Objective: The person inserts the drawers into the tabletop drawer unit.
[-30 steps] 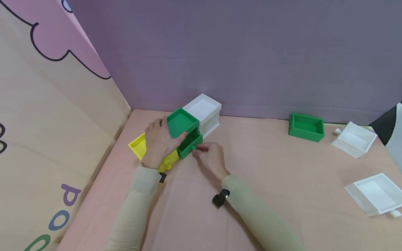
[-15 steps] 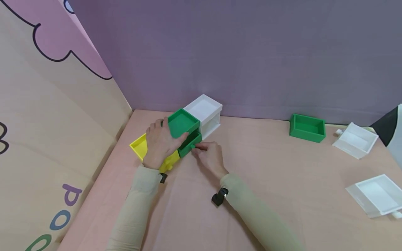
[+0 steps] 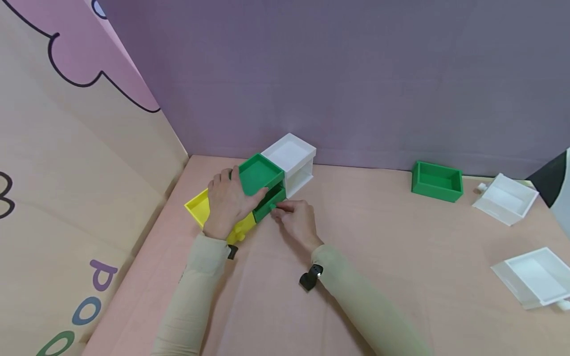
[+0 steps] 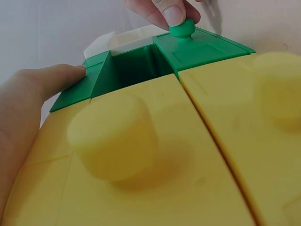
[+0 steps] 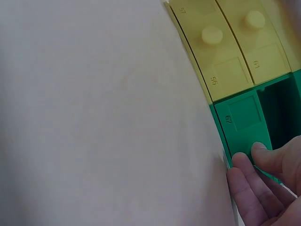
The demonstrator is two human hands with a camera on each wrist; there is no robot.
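Note:
Yellow, green and white drawer cabinets stand joined in a row on the tabletop. My left hand (image 3: 227,202) lies across the top of the yellow cabinet (image 3: 196,204) and green cabinet (image 3: 261,174), its thumb at the green front edge. My right hand (image 3: 299,220) pinches the green knob (image 4: 182,30) of the lower green drawer (image 5: 237,117) between thumb and fingers. That drawer's front stands almost level with the yellow fronts in the left wrist view. Above it gapes a dark slot (image 4: 134,68) without a drawer.
The white cabinet (image 3: 289,152), open at the front, adjoins the green one near the back wall. A loose green drawer (image 3: 437,181) sits at the back right. Two white drawers, one farther back (image 3: 506,199) and one nearer (image 3: 534,277), lie at the right.
The lower green drawer has slid further into its cabinet, my right hand moving slightly back with the knob. My left hand keeps its place on the cabinets.

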